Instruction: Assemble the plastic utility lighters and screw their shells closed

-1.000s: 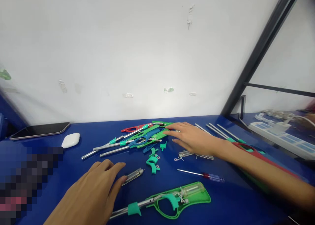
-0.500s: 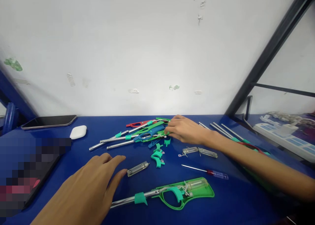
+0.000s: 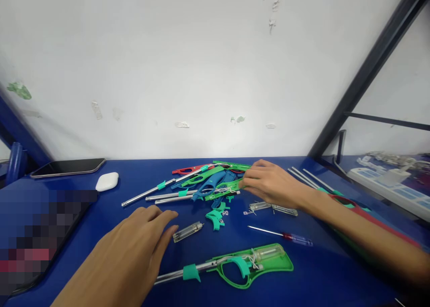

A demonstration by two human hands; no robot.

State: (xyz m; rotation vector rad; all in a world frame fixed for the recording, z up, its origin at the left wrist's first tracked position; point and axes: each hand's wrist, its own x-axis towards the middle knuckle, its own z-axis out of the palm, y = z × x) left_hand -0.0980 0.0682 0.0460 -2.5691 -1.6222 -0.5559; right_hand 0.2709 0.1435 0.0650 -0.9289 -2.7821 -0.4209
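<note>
Has left fingers [image 3: 170, 215] parted, empty, over blue tabletop [image 3: 137, 175], right fingers [image 3: 252, 182] curled at green casing [image 3: 234, 184], grip unclear, white wall [image 3: 201, 74] beyond.

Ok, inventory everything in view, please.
Open lighter: one, green, near centre
Lighter pile: several, red-green-blue, centre rear
Triggers: several overlapping, teal, centre
Loose cartridges: three, clear, one left, two right
Screwdriver: one, red-purple, centre right
Tubes: three visible, silver, right
Handle: one, red, far right
Phone: one, black, left rear
Small case: one, white, beside phone
Pixelated item: one, dark, left edge
Power strip: one, white-blue, right
Rack: one, black, right
Frame: one, blue, left
Table: one, blue, foreground
Wall: one, white, behind
Left hand: one, bare, beside left cartridge
Right hand: one, bare, at pile's right end
</note>
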